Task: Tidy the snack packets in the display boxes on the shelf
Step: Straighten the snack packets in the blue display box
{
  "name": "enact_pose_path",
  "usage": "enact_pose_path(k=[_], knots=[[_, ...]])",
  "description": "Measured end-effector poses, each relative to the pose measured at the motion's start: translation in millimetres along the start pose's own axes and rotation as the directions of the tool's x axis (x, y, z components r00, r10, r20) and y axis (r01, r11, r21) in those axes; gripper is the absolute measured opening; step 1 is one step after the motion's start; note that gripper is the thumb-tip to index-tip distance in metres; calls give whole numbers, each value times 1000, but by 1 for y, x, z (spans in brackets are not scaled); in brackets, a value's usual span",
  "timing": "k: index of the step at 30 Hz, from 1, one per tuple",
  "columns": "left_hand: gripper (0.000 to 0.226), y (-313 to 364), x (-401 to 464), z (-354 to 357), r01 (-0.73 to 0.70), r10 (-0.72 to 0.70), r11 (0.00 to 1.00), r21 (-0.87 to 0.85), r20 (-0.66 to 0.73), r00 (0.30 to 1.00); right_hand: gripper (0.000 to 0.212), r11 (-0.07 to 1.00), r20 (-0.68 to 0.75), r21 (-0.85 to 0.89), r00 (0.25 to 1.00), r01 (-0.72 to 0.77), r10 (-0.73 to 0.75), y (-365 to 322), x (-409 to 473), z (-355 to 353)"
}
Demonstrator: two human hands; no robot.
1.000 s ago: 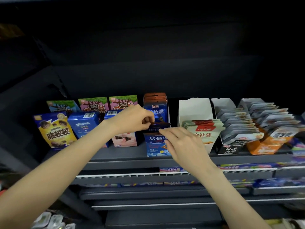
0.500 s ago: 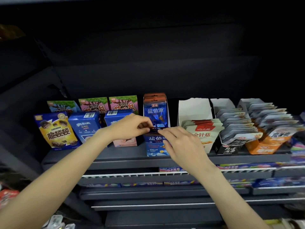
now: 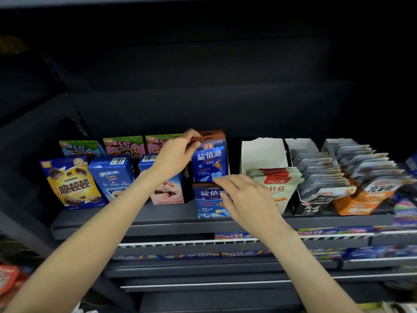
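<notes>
Left hand: the left hand (image 3: 174, 158) has climbed from the top edge of the blue display box (image 3: 211, 201) to the brown top of the blue packets (image 3: 209, 159) standing in it, fingertips pinching that top.
Right hand: the right hand (image 3: 247, 199) has slid slightly right along the box front, fingers spread looser over it.

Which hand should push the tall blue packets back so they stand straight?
Probably the left hand. Its fingers already pinch the brown top of the blue packets, so it can steer them. The right hand lies lower, across the front of their blue display box, better for steadying it.
</notes>
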State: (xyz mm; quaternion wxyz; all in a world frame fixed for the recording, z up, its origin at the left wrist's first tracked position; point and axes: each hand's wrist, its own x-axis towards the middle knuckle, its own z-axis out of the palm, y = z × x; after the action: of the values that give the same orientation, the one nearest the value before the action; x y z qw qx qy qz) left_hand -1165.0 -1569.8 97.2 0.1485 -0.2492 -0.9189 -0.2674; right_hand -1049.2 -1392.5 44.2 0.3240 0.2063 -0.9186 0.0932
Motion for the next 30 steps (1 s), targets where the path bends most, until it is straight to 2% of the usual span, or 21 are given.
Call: enact_pose_path(k=[3,7,10,13,17,20,22,24,26,28,29,30], knots=[[21,3,-3,-2,-14,14,1000,-5,-52,999,34,1000,-6,14,1000,-1,1,1,1,1],[13,8,-10,-22,-7,-30,990,-143,-253,967,26,1000,-13,18,1000,-15,15,1,3,1],[5,8,-21,-37,15,-146,943,-334,-372,917,37,994,-44,37,994,-100,102,-2,8,-1],[5,5,-33,-50,49,-290,863,-502,-414,863,39,984,-159,79,973,-157,168,-7,20,-6],[8,11,-46,-67,57,-472,666,-744,-361,804,35,993,-349,111,933,-46,82,-25,48,-10],[11,26,-54,-76,30,-521,511,-859,-281,806,54,996,-324,88,946,9,20,-47,74,0],[11,36,-60,-81,24,-549,424,-905,-235,802,69,994,-287,101,956,-34,62,-60,87,10],[11,44,-65,-86,16,-581,350,-937,-203,788,68,983,-326,166,937,-73,124,-67,94,17],[11,47,-71,-91,7,-587,321,-947,-193,787,51,977,-437,208,889,-50,139,-71,95,18],[13,43,-76,-95,8,-549,330,-944,-185,815,33,978,-516,206,849,-11,118,-71,92,15],[16,41,-79,-96,15,-509,369,-929,-188,840,27,973,-522,230,843,-10,132,-70,89,13],[20,38,-83,-97,35,-465,456,-889,-205,861,24,950,-496,310,846,-35,193,-69,86,10]])
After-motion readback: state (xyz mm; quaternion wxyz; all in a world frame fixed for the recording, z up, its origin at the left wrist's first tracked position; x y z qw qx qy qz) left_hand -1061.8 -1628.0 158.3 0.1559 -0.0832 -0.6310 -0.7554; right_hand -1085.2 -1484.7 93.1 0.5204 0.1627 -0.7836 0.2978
